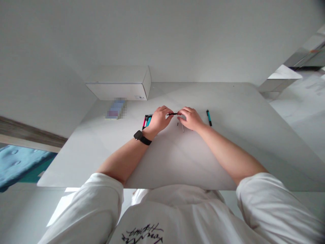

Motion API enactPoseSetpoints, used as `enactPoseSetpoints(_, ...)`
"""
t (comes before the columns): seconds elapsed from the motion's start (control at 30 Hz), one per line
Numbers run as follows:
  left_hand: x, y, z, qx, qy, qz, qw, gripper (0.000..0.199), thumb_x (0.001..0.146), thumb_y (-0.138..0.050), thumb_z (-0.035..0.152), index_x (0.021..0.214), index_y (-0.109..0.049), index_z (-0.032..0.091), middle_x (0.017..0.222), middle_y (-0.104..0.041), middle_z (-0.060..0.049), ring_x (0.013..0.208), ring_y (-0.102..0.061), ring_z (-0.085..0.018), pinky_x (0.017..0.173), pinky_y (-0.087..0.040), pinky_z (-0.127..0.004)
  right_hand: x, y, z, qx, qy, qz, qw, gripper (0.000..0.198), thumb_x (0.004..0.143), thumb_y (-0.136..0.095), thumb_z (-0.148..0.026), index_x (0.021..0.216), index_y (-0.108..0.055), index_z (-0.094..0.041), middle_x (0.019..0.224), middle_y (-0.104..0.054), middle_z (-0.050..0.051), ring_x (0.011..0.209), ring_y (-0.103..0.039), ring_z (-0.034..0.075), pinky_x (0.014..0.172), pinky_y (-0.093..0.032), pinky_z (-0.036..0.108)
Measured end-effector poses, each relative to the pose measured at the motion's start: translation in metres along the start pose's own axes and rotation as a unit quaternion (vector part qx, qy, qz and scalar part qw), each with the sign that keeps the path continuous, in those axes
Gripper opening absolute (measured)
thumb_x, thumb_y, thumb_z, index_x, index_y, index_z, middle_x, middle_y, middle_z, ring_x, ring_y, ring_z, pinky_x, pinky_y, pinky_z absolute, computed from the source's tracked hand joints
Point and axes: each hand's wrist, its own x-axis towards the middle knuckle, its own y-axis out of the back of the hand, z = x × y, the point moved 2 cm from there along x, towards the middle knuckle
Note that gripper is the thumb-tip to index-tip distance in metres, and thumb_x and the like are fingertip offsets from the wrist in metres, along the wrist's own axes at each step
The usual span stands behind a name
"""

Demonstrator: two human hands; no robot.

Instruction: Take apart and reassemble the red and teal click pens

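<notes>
My left hand [161, 119] and my right hand [191, 118] meet above the middle of the table. Between their fingertips they pinch a slim black pen part [173, 114], one end in each hand. Below my right hand a thin pale stick, perhaps a pen refill [182, 128], lies beside a tiny dark piece [177, 124]. Close by my left wrist is a group of red, black and teal pens [146, 120], partly hidden by that hand. A single teal and black pen [209, 118] lies to the right of my right hand.
The white table [162, 162] has a long white box [116, 90] standing at its back left, against the wall. In front of the box is a blurred bluish packet [116, 109]. A blue cushion [22, 161] is beyond the left edge.
</notes>
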Motion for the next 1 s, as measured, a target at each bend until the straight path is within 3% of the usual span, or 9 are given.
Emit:
enactPoseSetpoints(0.2,0.001,0.002,-0.004,0.006,0.024,0.003,1.0,0.015,0.099,-0.065,0.025,0.109,-0.076,0.023,0.109,-0.071,-0.01,0.105,-0.063,-0.026,0.098,-0.048,-0.041,-0.004,-0.006,0.005,-0.027,0.029,-0.1,0.994,0.011,0.089,-0.078,-0.024,0.098,-0.081,-0.029,0.104,-0.074,0.006,0.107,-0.065,0.028,0.094,-0.043,0.045)
enactPoseSetpoints(0.3,0.001,0.001,-0.002,0.014,0.023,0.004,1.0,0.016,0.098,-0.066,0.025,0.112,-0.075,0.024,0.108,-0.07,-0.009,0.103,-0.063,-0.026,0.097,-0.048,-0.04,-0.005,-0.008,0.004,-0.025,0.034,-0.12,0.992,0.009,0.089,-0.079,-0.023,0.095,-0.081,-0.029,0.104,-0.074,0.006,0.107,-0.064,0.028,0.093,-0.043,0.044)
enactPoseSetpoints(0.5,0.001,0.001,-0.002,0.021,0.008,0.006,1.0,0.014,0.099,-0.064,0.025,0.109,-0.075,0.023,0.11,-0.07,-0.01,0.104,-0.064,-0.025,0.097,-0.049,-0.04,0.002,-0.002,0.006,0.021,-0.005,-0.029,0.999,0.015,0.098,-0.062,-0.015,0.102,-0.073,-0.024,0.104,-0.072,0.007,0.101,-0.064,0.026,0.091,-0.047,0.04)
enactPoseSetpoints(0.63,0.0,-0.002,-0.003,0.031,-0.008,-0.002,0.999,0.015,0.1,-0.064,0.025,0.109,-0.075,0.023,0.109,-0.071,-0.009,0.104,-0.065,-0.025,0.096,-0.051,-0.041,0.003,0.003,0.004,0.051,-0.022,0.031,0.998,0.015,0.102,-0.055,-0.019,0.103,-0.069,-0.024,0.102,-0.071,0.008,0.099,-0.065,0.025,0.089,-0.048,0.036)
enactPoseSetpoints(1.0,-0.001,-0.007,-0.004,0.035,-0.024,-0.01,0.999,0.014,0.099,-0.066,0.026,0.107,-0.076,0.024,0.106,-0.073,-0.008,0.102,-0.066,-0.024,0.095,-0.052,-0.039,0.002,0.003,-0.005,0.043,-0.023,0.029,0.998,0.015,0.102,-0.057,-0.023,0.104,-0.072,-0.024,0.1,-0.073,0.008,0.095,-0.067,0.024,0.09,-0.05,0.036)
